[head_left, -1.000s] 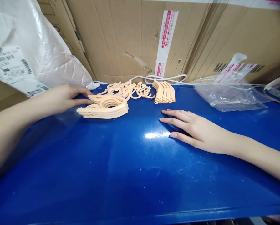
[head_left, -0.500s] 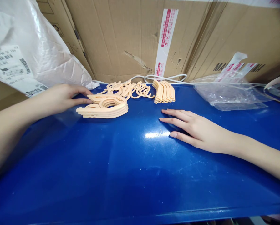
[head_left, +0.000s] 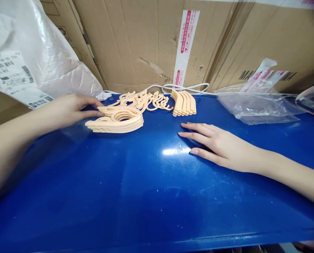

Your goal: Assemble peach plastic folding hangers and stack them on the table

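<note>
Peach-coloured plastic pieces, which look like parts of folding clothes hangers, lie toward the back of the blue table [head_left: 146,196]. Nearest is a neat stack of curved pieces [head_left: 120,127]. My left hand [head_left: 67,109] lies at its left end, thumb and forefinger apart, fingertips at the stack's edge; whether they press on it I cannot tell. Behind the stack is a tangled heap of hooks [head_left: 137,100], and to its right a row of curved arms [head_left: 184,102] side by side. My right hand [head_left: 218,144] rests palm down on the table, fingers spread, holding nothing, in front of that row.
Large cardboard boxes [head_left: 135,42] stand along the back edge. A white padded parcel [head_left: 51,56] with labels leans at the back left. A white cable [head_left: 159,86] runs along the boxes. At the back right lies a clear plastic bag [head_left: 259,110].
</note>
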Demonstrator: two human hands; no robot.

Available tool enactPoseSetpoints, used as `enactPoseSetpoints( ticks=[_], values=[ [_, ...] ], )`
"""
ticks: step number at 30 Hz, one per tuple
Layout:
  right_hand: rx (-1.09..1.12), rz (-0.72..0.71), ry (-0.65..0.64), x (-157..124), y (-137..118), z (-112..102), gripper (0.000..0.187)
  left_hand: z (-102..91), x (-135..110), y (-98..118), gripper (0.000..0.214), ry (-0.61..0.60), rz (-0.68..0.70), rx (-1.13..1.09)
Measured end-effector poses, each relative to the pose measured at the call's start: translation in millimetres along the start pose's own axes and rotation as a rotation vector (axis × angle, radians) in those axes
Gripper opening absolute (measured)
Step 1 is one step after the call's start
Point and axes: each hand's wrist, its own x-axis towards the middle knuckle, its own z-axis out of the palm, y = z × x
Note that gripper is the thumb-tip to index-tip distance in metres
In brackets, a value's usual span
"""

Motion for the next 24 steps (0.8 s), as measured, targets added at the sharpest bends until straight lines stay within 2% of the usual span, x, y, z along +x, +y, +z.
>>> enactPoseSetpoints(
  ticks=[17, 24],
  values=[
    [0.011, 0.007, 0.005, 0.5, -1.2, -0.7, 0.049, 1.0, -0.1, -1.8, 0.067, 0.008, 0.011, 0.017],
    [0.02, -0.001, 0.02, 0.6, -0.6, -0.3, 0.048, -4.1, -0.9, -3.8, 0.077, 0.0, 0.009, 0.006]
  ],
)
